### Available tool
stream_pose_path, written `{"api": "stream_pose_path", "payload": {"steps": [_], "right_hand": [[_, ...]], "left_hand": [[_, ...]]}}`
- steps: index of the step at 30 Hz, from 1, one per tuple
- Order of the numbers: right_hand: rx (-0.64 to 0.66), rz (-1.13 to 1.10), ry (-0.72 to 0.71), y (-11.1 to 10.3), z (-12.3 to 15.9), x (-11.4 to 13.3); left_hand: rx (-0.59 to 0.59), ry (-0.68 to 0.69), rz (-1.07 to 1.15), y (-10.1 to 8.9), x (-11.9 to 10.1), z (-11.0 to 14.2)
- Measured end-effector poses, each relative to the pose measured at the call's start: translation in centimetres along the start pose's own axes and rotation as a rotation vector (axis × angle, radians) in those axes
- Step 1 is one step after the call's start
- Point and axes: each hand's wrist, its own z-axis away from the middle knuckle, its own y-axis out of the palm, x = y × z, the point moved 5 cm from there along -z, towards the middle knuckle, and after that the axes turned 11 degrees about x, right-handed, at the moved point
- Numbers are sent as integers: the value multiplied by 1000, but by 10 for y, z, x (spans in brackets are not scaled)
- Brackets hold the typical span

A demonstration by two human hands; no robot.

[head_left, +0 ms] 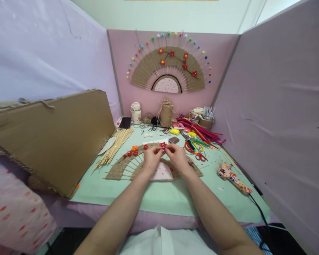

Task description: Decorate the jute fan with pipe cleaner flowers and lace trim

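My left hand [151,160] and my right hand [177,158] meet over the middle of the table, fingertips pinched on a small magenta flower [164,150]. Its finer detail is too small to make out. Under my hands lies a burlap fan [117,170] with thin wooden sticks and a pink dotted half-circle [162,172] at its base. Red flowers [135,153] and an orange flower [134,147] sit on the fan's left part. Just above my fingertips is another red flower [163,144]. My hands and wrists hide parts of the fan.
A finished-looking fan [146,71] hangs on the pink back panel. Wooden sticks [117,143] and cardboard [50,138] are at left. Behind stand a twine spool [166,113] and a white bottle [136,113]. Red scissors [200,157], pipe cleaners [199,129] and a corded glue gun [232,177] lie at right.
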Motion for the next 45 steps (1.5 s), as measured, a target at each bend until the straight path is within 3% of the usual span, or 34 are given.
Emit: {"api": "stream_pose_path", "payload": {"steps": [7,12,15,19,23,31,37,39,43,45], "right_hand": [[2,151,-42,3,3,7],[4,258,-81,3,4,11],[40,155,-43,2,2,5],[96,-58,14,1,-4,-6],[80,-181,46,1,-7,-13],[91,-259,103,6,-5,-12],[53,-279,103,2,-7,-18],[48,-297,105,0,-9,-21],[79,-373,126,1,-11,-26],[105,-388,130,2,-11,-27]], "left_hand": [[-2,85,-183,-1,-8,5],[-4,116,-175,-1,-12,7],[-1,59,-124,-1,-10,6],[22,-84,106,0,0,0],[-44,-134,229,-3,4,-3],[-51,-84,135,-4,0,-1],[69,-96,107,0,7,-3],[85,-58,45,-1,4,-4],[65,186,-216,-5,-13,-4],[71,241,-313,-4,-17,-3]]}}
